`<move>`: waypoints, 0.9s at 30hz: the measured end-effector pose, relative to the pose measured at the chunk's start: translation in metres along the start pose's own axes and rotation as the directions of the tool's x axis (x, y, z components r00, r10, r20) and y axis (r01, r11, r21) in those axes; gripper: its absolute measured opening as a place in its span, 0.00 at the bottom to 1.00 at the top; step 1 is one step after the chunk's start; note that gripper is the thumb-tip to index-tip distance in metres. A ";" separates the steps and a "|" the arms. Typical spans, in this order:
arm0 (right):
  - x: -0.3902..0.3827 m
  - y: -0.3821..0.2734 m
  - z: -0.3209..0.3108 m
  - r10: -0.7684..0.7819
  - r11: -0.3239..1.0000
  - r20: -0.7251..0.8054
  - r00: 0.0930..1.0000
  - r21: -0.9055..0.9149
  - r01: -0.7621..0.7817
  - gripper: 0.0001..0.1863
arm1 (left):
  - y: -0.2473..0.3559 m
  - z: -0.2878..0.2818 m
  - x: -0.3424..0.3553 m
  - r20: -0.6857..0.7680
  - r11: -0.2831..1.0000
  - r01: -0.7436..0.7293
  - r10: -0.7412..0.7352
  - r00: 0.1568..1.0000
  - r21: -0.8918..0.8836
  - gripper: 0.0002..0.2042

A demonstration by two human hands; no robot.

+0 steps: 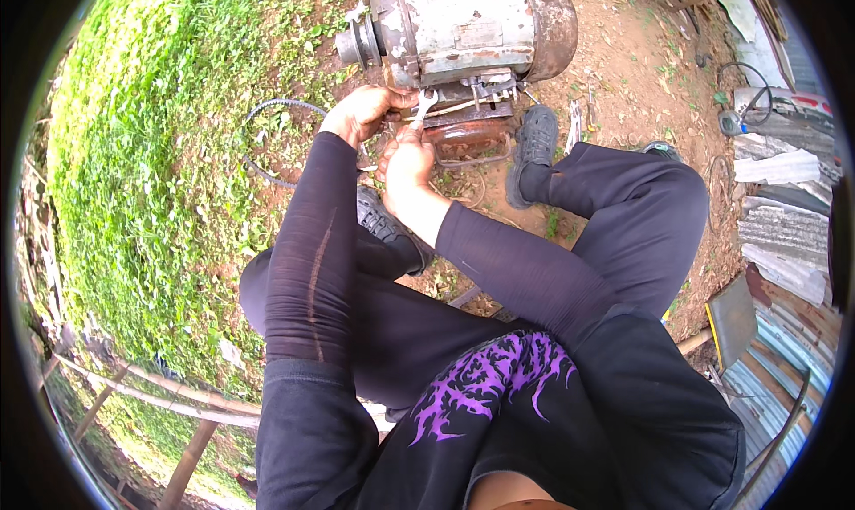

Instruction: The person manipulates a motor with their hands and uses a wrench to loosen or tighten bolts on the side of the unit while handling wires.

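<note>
A large, worn electric motor (pixel 476 29) with chipped whitish paint and rust sits on a rusty metal base (pixel 472 136) in front of me. A pulley (pixel 361 40) sticks out from its left end. My right hand (pixel 410 170) is closed around a wrench (pixel 425 106), its open jaw pointing up at the motor's lower front edge. Just left of the jaw, my left hand (pixel 358 114) has its fingers bent together against the motor's lower left corner. What those fingers pinch, if anything, is hidden. Wires and terminals (pixel 492 89) show along the motor's underside.
A dark cable (pixel 254 140) loops on the ground left of my left hand. Metal tools (pixel 574 122) lie beside my right shoe (pixel 534 149). Corrugated sheets (pixel 784 225) are stacked at the right, and a bamboo rail (pixel 169 399) runs at the lower left. Grass covers the left side.
</note>
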State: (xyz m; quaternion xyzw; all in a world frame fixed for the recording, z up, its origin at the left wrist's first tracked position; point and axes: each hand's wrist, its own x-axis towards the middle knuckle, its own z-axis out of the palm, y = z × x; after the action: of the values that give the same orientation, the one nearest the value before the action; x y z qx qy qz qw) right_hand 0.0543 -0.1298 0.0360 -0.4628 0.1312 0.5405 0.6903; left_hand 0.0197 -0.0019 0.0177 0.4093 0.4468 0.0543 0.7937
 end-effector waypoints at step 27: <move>0.025 -0.182 -0.038 0.429 0.435 0.131 0.894 -0.897 -0.078 0.14 | -0.002 0.007 -0.002 -0.049 0.997 0.025 -0.029 0.998 -0.077 0.10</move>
State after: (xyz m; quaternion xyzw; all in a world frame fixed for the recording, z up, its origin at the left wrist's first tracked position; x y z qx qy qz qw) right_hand 0.2339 -0.1413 0.0886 -0.6219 -0.2147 0.7002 0.2771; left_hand 0.0231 -0.0081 0.0191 0.3709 0.4696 0.0709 0.7981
